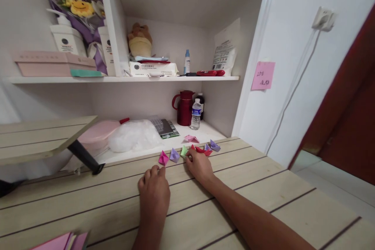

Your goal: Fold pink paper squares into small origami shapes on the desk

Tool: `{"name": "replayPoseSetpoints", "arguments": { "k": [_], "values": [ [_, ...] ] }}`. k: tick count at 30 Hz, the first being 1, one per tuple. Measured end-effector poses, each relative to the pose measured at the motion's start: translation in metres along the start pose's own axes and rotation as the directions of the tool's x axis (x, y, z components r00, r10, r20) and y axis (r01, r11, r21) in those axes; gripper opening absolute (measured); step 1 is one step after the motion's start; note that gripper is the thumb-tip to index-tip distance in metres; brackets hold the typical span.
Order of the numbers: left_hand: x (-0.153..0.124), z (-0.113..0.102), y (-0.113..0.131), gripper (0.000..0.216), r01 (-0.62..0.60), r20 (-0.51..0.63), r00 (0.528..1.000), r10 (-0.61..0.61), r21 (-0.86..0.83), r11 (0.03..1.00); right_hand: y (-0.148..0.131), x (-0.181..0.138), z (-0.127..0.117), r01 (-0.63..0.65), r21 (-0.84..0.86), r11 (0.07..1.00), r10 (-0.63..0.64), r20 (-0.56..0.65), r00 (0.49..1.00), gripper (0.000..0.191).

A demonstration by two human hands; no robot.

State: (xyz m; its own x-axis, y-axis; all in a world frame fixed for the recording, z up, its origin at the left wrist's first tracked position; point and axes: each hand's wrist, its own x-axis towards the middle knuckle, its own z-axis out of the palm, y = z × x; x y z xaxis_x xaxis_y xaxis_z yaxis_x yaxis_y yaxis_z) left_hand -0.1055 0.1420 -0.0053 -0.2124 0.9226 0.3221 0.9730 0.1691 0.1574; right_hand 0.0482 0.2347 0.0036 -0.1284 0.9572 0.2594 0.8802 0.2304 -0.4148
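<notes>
Small folded-paper origami boats stand in a row near the far edge of the slatted table. From left come a magenta boat [163, 158], a lilac boat [174, 155] and a light green boat [183, 151]; a red boat [206, 152] and a purple boat [215, 145] stand further right. My right hand [200, 167] reaches into the row, its fingers closed at an origami boat between the green and red ones; the fingertips are partly hidden. Just in front of the magenta boat, my left hand [154, 187] rests on the table, fingers curled, with nothing visible in them.
A pink paper piece [191, 138] lies beyond the row. Behind are a red jug [185, 108], a water bottle [196, 115] and a white plastic bag [134, 136]. A small raised table [43, 134] stands left. Coloured paper sheets [60, 242] lie at the near left.
</notes>
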Motion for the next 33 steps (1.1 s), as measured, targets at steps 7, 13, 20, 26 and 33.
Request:
{"name": "replayPoseSetpoints", "arguments": {
  "k": [7,13,20,26,33],
  "values": [
    [0.0,-0.001,0.001,0.044,-0.001,-0.005,1.0,0.001,0.003,1.0,0.001,0.0,0.0,0.011,0.017,1.0,-0.011,-0.003,1.0,0.014],
    [0.0,-0.001,0.001,0.043,0.003,-0.004,1.0,-0.003,0.016,1.0,0.002,-0.001,0.001,0.015,0.063,0.998,-0.013,-0.039,0.999,0.017],
    [0.002,0.0,0.0,0.045,0.006,0.002,1.0,-0.006,0.028,1.0,0.007,-0.001,-0.011,0.015,0.185,0.983,0.01,-0.138,0.99,0.023],
    [0.005,0.002,-0.002,0.046,0.017,0.015,1.0,-0.017,0.044,0.999,0.067,0.004,-0.05,-0.1,0.299,0.949,0.185,-0.27,0.945,0.049],
    [0.01,0.002,-0.003,0.047,0.02,0.028,0.999,-0.022,0.062,0.998,0.094,-0.022,-0.038,-0.081,0.307,0.948,0.137,-0.164,0.977,0.022]
  ]
}}
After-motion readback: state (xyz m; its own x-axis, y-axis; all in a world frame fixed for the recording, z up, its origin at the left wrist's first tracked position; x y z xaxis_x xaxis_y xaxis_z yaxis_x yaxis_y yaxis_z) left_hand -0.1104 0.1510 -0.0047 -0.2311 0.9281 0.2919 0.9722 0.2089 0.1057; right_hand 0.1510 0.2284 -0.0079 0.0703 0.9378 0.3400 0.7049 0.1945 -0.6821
